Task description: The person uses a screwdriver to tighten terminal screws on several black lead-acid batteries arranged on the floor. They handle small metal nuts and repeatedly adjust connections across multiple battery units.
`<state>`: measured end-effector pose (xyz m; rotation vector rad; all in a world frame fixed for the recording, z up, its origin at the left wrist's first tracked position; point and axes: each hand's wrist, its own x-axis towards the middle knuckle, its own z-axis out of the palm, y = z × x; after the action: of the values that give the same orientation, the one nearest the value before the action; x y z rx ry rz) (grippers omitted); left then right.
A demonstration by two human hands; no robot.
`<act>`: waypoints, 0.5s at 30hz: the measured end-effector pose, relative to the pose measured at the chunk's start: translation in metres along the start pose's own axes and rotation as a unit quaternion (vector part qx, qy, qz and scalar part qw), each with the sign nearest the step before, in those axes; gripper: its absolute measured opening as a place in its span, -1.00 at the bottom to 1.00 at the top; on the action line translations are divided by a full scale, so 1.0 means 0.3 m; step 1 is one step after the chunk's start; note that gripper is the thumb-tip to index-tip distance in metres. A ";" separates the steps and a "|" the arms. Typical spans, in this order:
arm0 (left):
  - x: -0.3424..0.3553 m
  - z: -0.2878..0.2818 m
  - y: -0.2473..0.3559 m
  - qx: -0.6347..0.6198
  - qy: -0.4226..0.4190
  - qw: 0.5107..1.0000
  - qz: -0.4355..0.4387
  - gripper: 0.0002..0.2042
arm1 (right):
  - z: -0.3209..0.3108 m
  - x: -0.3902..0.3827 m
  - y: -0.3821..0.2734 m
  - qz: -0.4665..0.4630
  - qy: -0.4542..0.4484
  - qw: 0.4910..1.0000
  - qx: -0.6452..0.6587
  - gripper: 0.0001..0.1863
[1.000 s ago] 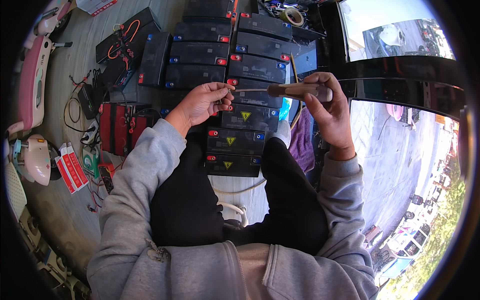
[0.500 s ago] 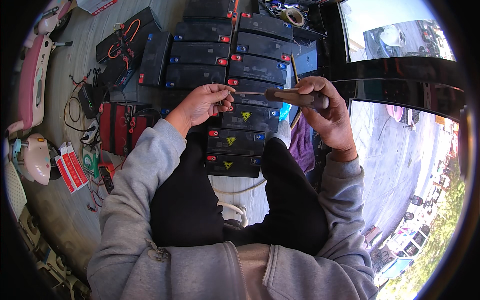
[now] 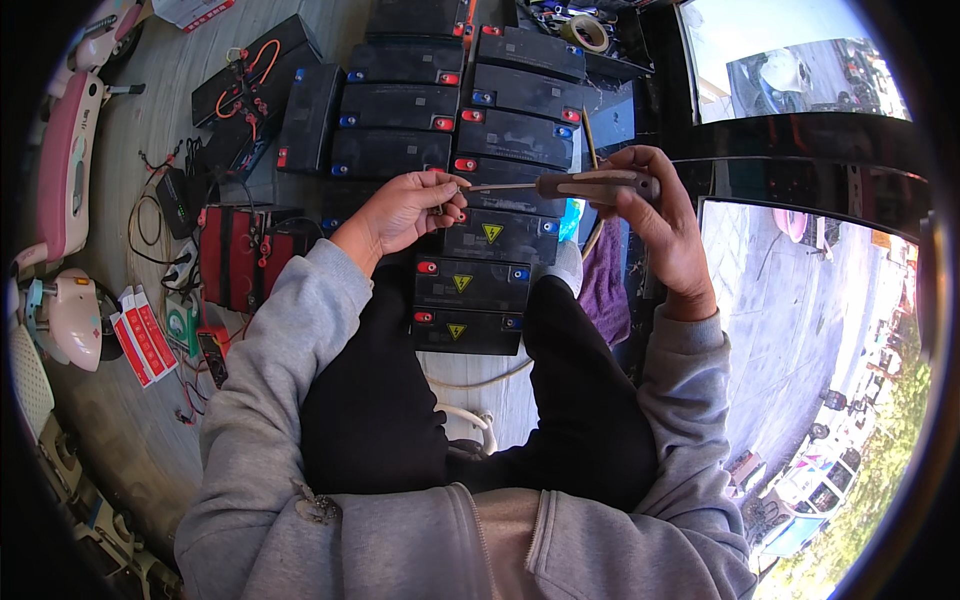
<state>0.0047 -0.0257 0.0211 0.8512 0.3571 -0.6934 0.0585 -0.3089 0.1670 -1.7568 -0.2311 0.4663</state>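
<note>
My right hand [image 3: 662,222] grips the thick brown and grey handle of a screwdriver [image 3: 598,186], held level with its shaft toward the left. The shaft's tip reaches the pinched thumb and fingers of my left hand [image 3: 408,212]. Something small sits in that pinch, too tiny to make out. Both hands are above two columns of black batteries [image 3: 515,137] with red and blue terminals. Closer to me, a battery with a yellow warning triangle [image 3: 472,284] lies between my knees. My hands and forearms cover parts of the middle batteries.
On the left are a red and black battery pack [image 3: 238,258], loose cables, a red and white box [image 3: 146,338] and a pink scooter body [image 3: 72,165]. A tape roll [image 3: 588,34] lies in a tool tray at the back. A purple cloth [image 3: 606,290] hangs by my right knee.
The screwdriver has shifted slightly to the right, and my right hand's fingers have changed position on its handle. My left hand stays nearly still.
</note>
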 end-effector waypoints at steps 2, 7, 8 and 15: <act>0.000 0.007 -0.001 0.010 0.000 1.000 -0.004 -0.82 | 0.000 -0.003 -0.006 0.065 0.034 0.997 -0.029 -0.71; 0.016 0.053 -0.023 0.068 -0.038 0.997 -0.027 -0.85 | -0.017 -0.026 -0.028 -0.007 -0.004 0.998 -0.068 -0.70; 0.023 0.066 -0.029 0.083 -0.041 0.995 -0.036 -0.85 | -0.025 -0.033 -0.036 -0.010 -0.014 0.996 -0.091 -0.71; 0.103 0.150 -0.093 0.182 -0.054 0.979 -0.070 -0.85 | -0.053 -0.095 -0.069 -0.003 -0.019 0.989 -0.144 -0.74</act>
<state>0.0088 -0.0867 0.0163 1.1371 0.1955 -0.9502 0.0418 -0.3295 0.1952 -2.0293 -0.3443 0.4816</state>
